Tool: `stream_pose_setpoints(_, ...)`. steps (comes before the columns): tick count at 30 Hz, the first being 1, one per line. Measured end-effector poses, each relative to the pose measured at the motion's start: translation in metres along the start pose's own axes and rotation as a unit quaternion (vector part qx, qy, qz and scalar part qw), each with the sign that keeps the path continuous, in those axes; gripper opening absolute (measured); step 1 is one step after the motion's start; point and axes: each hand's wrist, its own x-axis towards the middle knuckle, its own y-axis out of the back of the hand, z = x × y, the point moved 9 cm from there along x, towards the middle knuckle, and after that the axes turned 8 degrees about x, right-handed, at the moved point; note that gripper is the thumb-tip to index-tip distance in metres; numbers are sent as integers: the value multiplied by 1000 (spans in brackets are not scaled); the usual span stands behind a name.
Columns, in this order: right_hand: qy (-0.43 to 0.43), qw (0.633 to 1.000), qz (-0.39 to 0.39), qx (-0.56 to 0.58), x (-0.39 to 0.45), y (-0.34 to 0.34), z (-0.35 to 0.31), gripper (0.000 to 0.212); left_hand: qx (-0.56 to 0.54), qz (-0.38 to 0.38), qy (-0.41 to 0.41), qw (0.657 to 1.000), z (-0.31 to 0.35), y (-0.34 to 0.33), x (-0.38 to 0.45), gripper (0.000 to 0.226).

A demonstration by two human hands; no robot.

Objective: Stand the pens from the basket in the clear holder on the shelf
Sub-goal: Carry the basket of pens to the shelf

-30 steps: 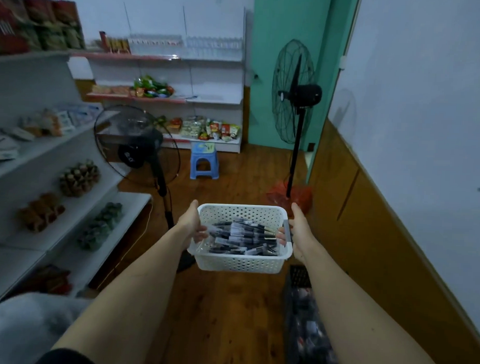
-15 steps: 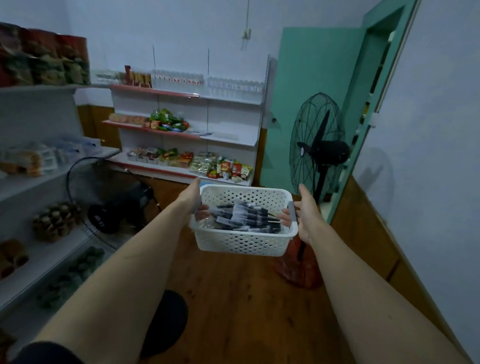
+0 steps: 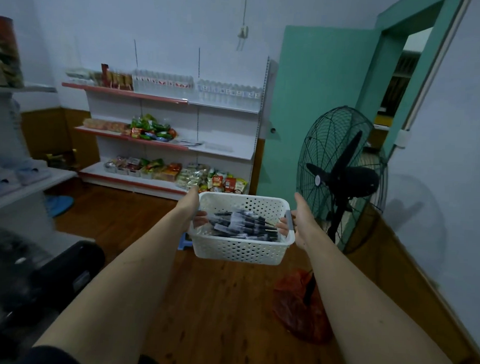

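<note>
Left hand (image 3: 191,207) and right hand (image 3: 300,219) gripping white basket (image 3: 239,250), fingers curled over both end rims. Pens (image 3: 242,225) all lying inside basket. Clear holder not identifiable; 0 pens standing, transfer pending. Shelf (image 3: 221,151) standing well beyond basket.

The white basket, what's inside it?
The white basket holds a heap of dark pens lying flat. Its wall and the top pens hide the bottom. The left hand and right hand grip its ends.
</note>
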Motion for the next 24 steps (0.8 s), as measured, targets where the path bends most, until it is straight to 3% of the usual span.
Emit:
stream_pose_setpoints(11, -5, 999, -38, -15, 244, -40, -58, 77, -51, 30, -32, 998, 71, -51, 212, 64)
stream_pose_setpoints(24, -27, 999, -42, 3, 536, -122, -135, 80, -42, 7, 1, 999, 191, -83, 498, 73)
